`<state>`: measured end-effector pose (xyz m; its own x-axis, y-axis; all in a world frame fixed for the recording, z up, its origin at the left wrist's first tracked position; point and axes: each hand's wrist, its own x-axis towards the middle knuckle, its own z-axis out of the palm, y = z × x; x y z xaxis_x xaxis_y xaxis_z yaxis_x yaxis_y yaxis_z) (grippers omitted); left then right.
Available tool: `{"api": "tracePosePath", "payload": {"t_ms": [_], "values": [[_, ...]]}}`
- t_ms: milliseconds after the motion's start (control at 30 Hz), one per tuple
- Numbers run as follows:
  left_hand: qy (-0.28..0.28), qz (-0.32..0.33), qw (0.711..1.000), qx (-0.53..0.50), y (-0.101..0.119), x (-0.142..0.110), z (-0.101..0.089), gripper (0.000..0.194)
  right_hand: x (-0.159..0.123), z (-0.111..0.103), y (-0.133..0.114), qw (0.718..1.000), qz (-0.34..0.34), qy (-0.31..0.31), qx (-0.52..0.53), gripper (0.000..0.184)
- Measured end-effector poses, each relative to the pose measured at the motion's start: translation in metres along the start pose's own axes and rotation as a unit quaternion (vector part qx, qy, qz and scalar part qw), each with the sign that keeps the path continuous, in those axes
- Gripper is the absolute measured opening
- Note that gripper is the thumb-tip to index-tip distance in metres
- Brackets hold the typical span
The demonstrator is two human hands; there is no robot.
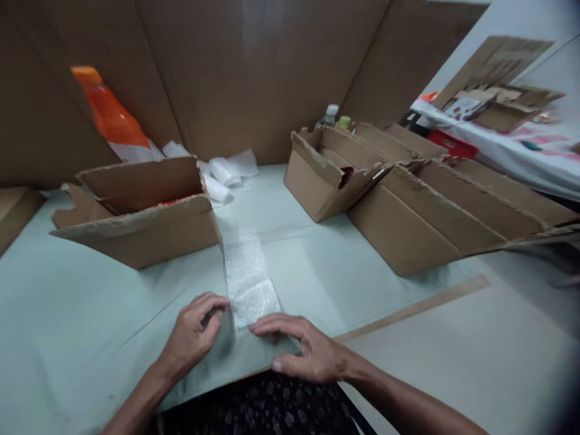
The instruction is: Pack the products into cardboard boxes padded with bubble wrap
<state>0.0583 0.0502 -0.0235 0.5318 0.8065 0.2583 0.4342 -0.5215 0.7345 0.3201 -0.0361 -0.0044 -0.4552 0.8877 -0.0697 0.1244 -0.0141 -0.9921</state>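
Two-handed, with left hand (193, 329) and right hand (310, 350) loosely open at its near end, best to pinch by the corners the clear, rectangular bubble-wrap strip (249, 275), likely light and limp, near the pale-green worktop's (312, 272) front edge.

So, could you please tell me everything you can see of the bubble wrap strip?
The bubble wrap is whitish, translucent, plastic-looking and creased across. It lies flat on the green cover, lengthwise away from the person, near the left open carton. The right hand is at its near end, the left hand at its left edge; contact is unclear.
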Motion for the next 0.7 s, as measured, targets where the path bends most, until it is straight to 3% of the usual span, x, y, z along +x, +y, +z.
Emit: {"api": "tracePosePath", "payload": {"t_ms": [133,267,333,400,467,533,633,700], "values": [[-0.092,0.033,0.994,0.042,0.000,-0.005,-0.001,0.062,0.008,-0.003,0.002,0.987,-0.121,0.021,-0.107,0.045],[-0.091,0.085,0.985,0.118,-0.001,-0.010,0.009,0.076,0.006,-0.009,0.009,0.972,-0.169,0.038,-0.162,0.039],[-0.094,0.098,0.982,0.131,-0.002,-0.008,0.012,0.073,0.001,-0.020,0.012,0.948,-0.169,0.090,-0.256,0.039],[-0.102,0.104,0.981,0.131,-0.003,-0.006,0.013,0.069,-0.002,-0.035,0.015,0.907,-0.147,0.129,-0.374,0.045],[-0.107,0.104,0.980,0.129,-0.005,-0.003,0.014,0.068,0.000,-0.048,0.018,0.868,-0.128,0.115,-0.466,0.048],[-0.108,0.108,0.980,0.128,-0.007,-0.001,0.015,0.073,0.010,-0.053,0.023,0.847,-0.143,0.069,-0.507,0.043],[-0.103,0.115,0.980,0.125,-0.007,-0.001,0.018,0.084,0.032,-0.048,0.031,0.844,-0.187,0.034,-0.501,0.029],[-0.090,0.114,0.982,0.123,-0.006,-0.002,0.019,0.086,0.045,-0.041,0.034,0.860,-0.189,0.057,-0.470,0.025]]}}
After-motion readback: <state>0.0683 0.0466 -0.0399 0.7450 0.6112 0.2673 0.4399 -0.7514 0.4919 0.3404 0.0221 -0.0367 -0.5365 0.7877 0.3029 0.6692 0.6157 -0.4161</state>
